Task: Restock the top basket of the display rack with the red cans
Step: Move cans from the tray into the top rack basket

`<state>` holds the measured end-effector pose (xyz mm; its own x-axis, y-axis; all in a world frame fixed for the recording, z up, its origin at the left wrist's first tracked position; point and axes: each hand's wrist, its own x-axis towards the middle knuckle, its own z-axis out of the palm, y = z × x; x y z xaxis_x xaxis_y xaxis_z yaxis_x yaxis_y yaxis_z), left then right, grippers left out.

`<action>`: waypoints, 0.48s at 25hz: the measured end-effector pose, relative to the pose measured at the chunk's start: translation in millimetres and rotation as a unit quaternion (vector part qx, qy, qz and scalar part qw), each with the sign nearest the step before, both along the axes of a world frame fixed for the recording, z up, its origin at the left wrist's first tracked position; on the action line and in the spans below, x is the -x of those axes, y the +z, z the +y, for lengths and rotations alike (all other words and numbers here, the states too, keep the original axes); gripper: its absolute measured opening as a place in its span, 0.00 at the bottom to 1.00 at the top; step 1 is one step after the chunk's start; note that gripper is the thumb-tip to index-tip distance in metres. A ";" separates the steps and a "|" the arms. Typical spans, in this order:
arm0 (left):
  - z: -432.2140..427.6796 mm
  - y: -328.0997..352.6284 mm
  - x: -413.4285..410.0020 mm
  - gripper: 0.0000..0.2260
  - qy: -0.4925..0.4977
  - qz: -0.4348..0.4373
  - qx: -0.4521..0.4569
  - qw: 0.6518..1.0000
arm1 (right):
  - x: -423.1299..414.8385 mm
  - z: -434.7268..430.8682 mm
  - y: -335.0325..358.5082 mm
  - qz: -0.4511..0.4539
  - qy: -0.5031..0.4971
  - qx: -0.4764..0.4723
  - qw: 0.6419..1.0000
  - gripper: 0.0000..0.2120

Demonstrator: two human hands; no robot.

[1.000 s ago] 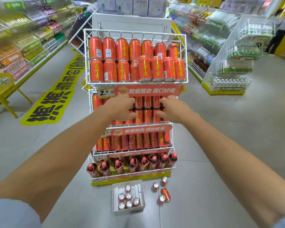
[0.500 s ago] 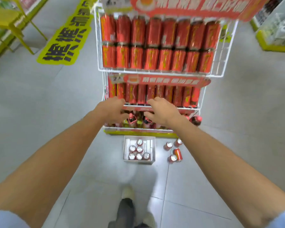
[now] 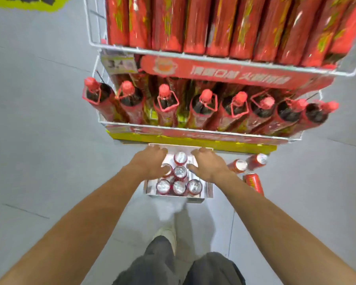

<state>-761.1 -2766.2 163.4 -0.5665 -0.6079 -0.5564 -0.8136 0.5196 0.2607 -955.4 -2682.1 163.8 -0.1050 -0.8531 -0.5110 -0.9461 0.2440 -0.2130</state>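
Reaching down over the grey floor (image 3: 39, 140), both hands hang side by side above a white box (image 3: 195, 199) that stands just short of the display rack's yellow base (image 3: 193, 140). Far off to the left of the left hand, a scrap of yellow floor sticker (image 3: 29, 2) shows at the frame's top edge. The left hand (image 3: 150, 163) lies over the box's left part with its fingers bent downward and a can half hidden beneath it. Whether it grips that can or only covers it cannot be told. Between the hands stand the red cans (image 3: 180, 171), silver tops up: one at the back, one in the middle and three in a row along the near wall. The right hand (image 3: 209, 164) is over the box's right part, fingers loosely bent toward the far wall, thumb spread toward the middle can, holding nothing that shows. Just to the right of it three loose cans (image 3: 237, 165) are on the floor — one of them lying on its side, nearer the person. Beyond both hands, a wire basket (image 3: 193, 131) holds red-capped bottles (image 3: 202, 103), and the upper basket (image 3: 173, 53) above it is packed with more red cans, blurred.
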 end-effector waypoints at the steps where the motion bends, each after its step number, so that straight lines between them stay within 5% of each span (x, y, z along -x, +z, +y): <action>1: -1.0 -29.4 4.2 0.25 -0.004 -0.002 0.001 1.000 | 0.6 -4.0 -29.0 0.003 -0.004 0.001 1.000 0.25; 6: -3.9 -152.8 7.8 0.23 -0.002 -0.007 0.011 1.000 | 2.2 -30.7 -139.8 0.005 -0.037 0.022 0.999 0.23; 12: 7.1 -217.8 8.9 0.22 0.051 0.058 0.042 0.996 | -4.9 -49.7 -204.2 -0.015 -0.065 0.077 0.995 0.27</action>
<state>-770.1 -2759.1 -54.4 -0.5575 -0.7065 -0.4359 -0.8298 0.4599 0.3160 -950.5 -2731.8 -40.4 -0.2064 -0.9021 -0.3790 -0.9012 0.3261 -0.2853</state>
